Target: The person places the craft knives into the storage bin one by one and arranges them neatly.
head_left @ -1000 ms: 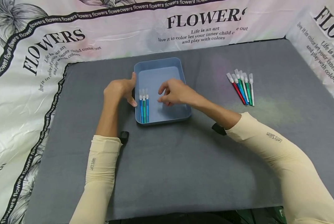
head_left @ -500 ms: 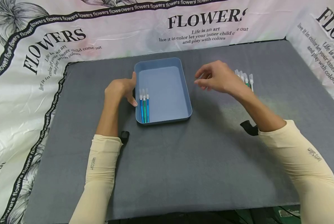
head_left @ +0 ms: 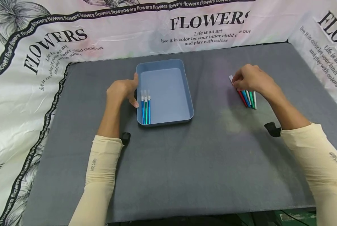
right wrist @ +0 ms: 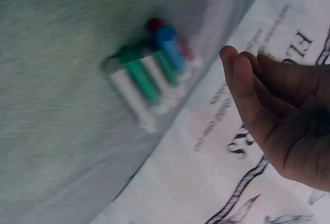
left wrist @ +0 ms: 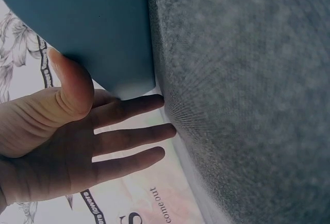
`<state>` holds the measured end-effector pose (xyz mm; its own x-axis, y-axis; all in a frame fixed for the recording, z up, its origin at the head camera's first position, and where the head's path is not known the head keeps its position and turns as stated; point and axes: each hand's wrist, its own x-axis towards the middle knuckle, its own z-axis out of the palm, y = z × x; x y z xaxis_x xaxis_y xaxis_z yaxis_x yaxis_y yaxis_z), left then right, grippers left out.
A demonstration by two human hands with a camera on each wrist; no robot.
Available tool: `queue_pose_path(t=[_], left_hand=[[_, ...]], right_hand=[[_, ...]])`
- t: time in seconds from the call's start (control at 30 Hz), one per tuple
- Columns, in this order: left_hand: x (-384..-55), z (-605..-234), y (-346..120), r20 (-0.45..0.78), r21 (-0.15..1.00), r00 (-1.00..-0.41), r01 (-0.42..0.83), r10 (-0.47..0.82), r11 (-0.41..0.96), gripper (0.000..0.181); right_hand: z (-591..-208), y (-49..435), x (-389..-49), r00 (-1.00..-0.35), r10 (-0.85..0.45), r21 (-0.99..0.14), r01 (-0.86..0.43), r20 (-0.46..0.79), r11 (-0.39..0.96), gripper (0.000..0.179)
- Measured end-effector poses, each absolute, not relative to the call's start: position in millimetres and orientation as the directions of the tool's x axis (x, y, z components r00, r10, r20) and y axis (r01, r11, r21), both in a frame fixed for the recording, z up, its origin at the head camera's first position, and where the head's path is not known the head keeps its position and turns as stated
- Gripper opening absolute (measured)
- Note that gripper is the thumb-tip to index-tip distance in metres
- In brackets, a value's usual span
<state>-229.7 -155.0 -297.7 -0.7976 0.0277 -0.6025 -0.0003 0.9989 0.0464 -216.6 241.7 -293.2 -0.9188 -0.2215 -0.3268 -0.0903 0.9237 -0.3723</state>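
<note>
My left hand (head_left: pixel 122 91) rests against the left side of a blue tray (head_left: pixel 169 91), its thumb at the wall and its other fingers stretched out in the left wrist view. In the tray's near left corner lie 3 slim pen-like tools (head_left: pixel 145 110) with clear caps, two blue and one green. My right hand (head_left: pixel 254 78) is over a group of similar tools (head_left: pixel 248 99) in red, blue, green and silver, hiding most of their caps. From the right wrist view, the fingers (right wrist: pixel 242 74) are bent loosely toward the thumb with nothing held, apart from the tools.
A grey cloth (head_left: pixel 202 163) covers the table. Behind it and along the left and right sides hangs a white sheet (head_left: pixel 128 34) printed with flowers and lettering. Dark wrist straps (head_left: pixel 272 129) stick out by both sleeves.
My right hand has moved from above the tray rightward across the table to the group of pen-like tools. The left hand has stayed at the tray's side.
</note>
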Motion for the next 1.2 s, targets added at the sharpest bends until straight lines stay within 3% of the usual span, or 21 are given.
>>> queue_pose_path(t=[0.13,0.3,0.5,0.7,1.03,1.2], left_hand=[[-230,-298,-154,-0.602,0.041,-0.799,-0.003,0.022,0.999,0.128],[-230,-299,-153,-0.607,0.054,-0.794,0.011,0.042,0.998,0.128],[-230,-300,-154,-0.601,0.047,-0.798,0.016,0.042,0.999,0.129],[-232,-298,-154,-0.613,0.041,-0.788,0.038,0.055,0.998,0.128],[-231,-298,-154,-0.621,0.039,-0.781,0.052,0.065,0.998,0.127],[-231,-298,-154,-0.62,0.036,-0.782,0.044,0.057,0.998,0.128]], right_hand=[[-302,252,-221,-0.911,-0.193,-0.401,-0.035,-0.363,0.916,0.027],[-311,256,-222,-0.918,-0.159,-0.35,-0.024,-0.363,0.936,0.023],[-317,252,-223,-0.948,-0.122,-0.274,-0.038,-0.294,0.961,0.013],[-325,252,-221,-0.972,-0.097,-0.21,-0.051,-0.212,0.976,0.019],[-325,246,-214,-0.987,-0.084,-0.259,-0.046,-0.136,0.965,0.008],[-312,232,-211,-0.988,-0.098,-0.328,-0.054,-0.118,0.943,0.02]])
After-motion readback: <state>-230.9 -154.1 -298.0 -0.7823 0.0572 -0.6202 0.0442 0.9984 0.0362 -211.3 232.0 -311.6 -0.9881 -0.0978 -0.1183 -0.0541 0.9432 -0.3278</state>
